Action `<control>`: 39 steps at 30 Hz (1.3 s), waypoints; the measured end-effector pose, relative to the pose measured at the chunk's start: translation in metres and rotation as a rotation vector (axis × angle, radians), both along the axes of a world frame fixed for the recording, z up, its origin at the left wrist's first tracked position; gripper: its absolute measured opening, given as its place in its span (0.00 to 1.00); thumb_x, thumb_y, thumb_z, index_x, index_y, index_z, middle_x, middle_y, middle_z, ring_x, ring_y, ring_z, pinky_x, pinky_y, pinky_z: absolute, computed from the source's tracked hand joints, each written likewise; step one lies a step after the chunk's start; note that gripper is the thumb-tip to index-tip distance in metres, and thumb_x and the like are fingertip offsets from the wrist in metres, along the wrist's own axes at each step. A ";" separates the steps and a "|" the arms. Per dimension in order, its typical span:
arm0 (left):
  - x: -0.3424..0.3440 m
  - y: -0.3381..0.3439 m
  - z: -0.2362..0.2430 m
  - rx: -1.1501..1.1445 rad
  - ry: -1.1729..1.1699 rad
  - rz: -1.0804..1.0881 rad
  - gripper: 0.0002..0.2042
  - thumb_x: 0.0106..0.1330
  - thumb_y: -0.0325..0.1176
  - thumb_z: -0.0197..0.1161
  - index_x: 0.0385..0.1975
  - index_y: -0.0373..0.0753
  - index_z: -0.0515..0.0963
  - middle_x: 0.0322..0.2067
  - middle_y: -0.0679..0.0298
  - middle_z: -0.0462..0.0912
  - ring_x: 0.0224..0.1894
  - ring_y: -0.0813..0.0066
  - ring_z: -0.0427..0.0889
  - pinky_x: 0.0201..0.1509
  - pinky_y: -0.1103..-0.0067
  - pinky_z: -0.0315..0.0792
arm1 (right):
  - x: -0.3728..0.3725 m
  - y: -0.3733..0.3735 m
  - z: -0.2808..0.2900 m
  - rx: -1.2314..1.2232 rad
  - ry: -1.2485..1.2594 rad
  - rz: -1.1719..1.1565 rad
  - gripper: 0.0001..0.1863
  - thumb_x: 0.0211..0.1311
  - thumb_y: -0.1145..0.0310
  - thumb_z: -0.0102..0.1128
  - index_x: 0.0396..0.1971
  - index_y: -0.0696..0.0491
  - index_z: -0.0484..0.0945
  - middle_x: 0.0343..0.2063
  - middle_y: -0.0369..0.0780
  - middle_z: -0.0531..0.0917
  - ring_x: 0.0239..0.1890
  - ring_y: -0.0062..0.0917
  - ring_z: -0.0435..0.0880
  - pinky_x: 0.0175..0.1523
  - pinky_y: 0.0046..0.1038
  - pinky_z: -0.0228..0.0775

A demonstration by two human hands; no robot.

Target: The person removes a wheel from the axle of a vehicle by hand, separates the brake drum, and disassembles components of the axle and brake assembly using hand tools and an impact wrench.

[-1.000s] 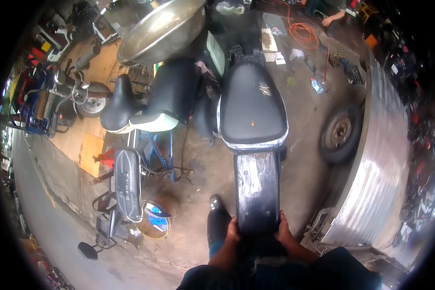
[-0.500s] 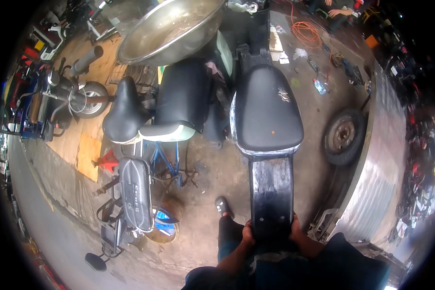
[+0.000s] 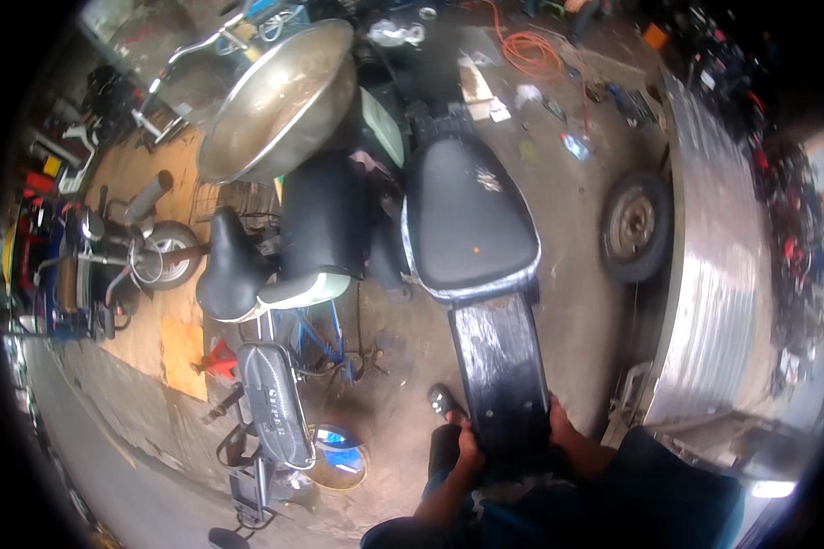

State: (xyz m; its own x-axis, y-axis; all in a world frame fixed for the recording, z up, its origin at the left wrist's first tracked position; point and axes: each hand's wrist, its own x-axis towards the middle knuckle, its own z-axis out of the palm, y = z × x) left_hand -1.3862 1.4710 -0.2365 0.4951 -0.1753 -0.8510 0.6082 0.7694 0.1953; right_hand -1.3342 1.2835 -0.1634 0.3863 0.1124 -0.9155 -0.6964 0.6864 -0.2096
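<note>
A long black rear panel (image 3: 500,366), scuffed pale toward its front, stretches from me to a scooter's padded black seat (image 3: 471,224). That seat has a torn patch near its right edge and a whitish, scuffed rim. My left hand (image 3: 470,452) grips the panel's near left side, fingers curled underneath and mostly hidden. On the opposite edge, my right hand (image 3: 566,430) holds the panel, its fingers partly out of sight. Left of the seat stands another scooter with a wide black seat (image 3: 322,220) trimmed in pale green. My shoe (image 3: 443,401) shows left of the panel.
A big metal basin (image 3: 279,105) rests tilted ahead on the left. Nearer me are a narrow bicycle saddle (image 3: 233,265), a padded rear seat (image 3: 275,403) and a bucket (image 3: 348,476). To the right, a wheel (image 3: 634,227) leans by a corrugated metal sheet (image 3: 719,311). An orange hose (image 3: 531,55) lies coiled ahead.
The view has swung, so the seat and panel now slant and sit farther left in the picture. Both hands keep their hold on the panel.
</note>
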 end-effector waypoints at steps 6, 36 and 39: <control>-0.020 0.000 -0.060 -0.223 0.079 0.110 0.24 0.67 0.49 0.40 0.51 0.35 0.69 0.49 0.58 0.74 0.51 0.61 0.72 0.59 0.69 0.62 | -0.024 0.002 -0.037 -0.433 0.099 0.208 0.34 0.63 0.40 0.32 0.46 0.57 0.73 0.38 0.44 0.79 0.41 0.35 0.77 0.51 0.37 0.69; 0.065 -0.092 0.095 1.550 -0.857 -1.208 0.25 0.50 0.38 0.64 0.49 0.37 0.70 0.54 0.50 0.66 0.56 0.50 0.64 0.58 0.65 0.63 | -0.116 -0.299 0.033 -1.384 0.276 0.718 0.33 0.51 0.53 0.56 0.53 0.59 0.64 0.48 0.56 0.72 0.52 0.48 0.70 0.56 0.37 0.63; 0.055 -0.094 0.103 1.527 -0.860 -1.231 0.26 0.50 0.39 0.64 0.50 0.37 0.70 0.57 0.49 0.64 0.58 0.48 0.62 0.59 0.65 0.61 | -0.142 -0.333 -0.023 -1.158 0.140 0.823 0.28 0.51 0.54 0.55 0.50 0.56 0.70 0.43 0.52 0.77 0.46 0.44 0.76 0.51 0.37 0.68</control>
State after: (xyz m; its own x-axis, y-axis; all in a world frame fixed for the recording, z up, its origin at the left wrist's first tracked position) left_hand -1.3312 1.3765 -0.1333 0.9375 -0.1984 -0.2858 -0.0088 -0.8348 0.5505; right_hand -1.4766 0.9507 -0.1867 0.4792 -0.5685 -0.6687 -0.8671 -0.4244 -0.2606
